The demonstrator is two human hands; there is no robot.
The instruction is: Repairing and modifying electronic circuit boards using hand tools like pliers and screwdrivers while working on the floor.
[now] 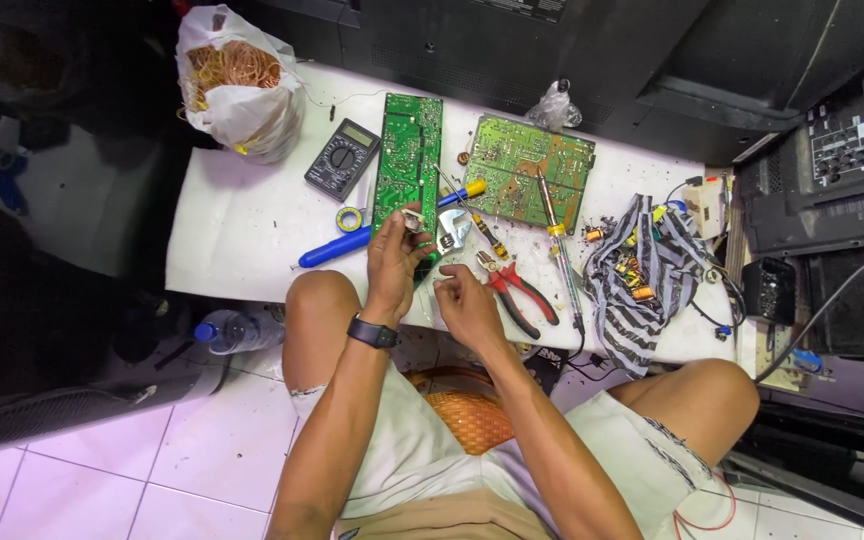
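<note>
At frame centre, the left hand (392, 262) pinches a small pale component (413, 220) against the long green circuit board (407, 165); the right hand (464, 300) curls loosely below; red-handled pliers (517, 290) lie just right.

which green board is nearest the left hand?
The long narrow green circuit board: the left hand is at its near end. The wider board lies further right.

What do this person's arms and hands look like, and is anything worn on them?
Both arms are bare, with no sleeves or gloves. The left hand has a black watch strapped around its wrist. The right hand wears nothing that shows.
</note>
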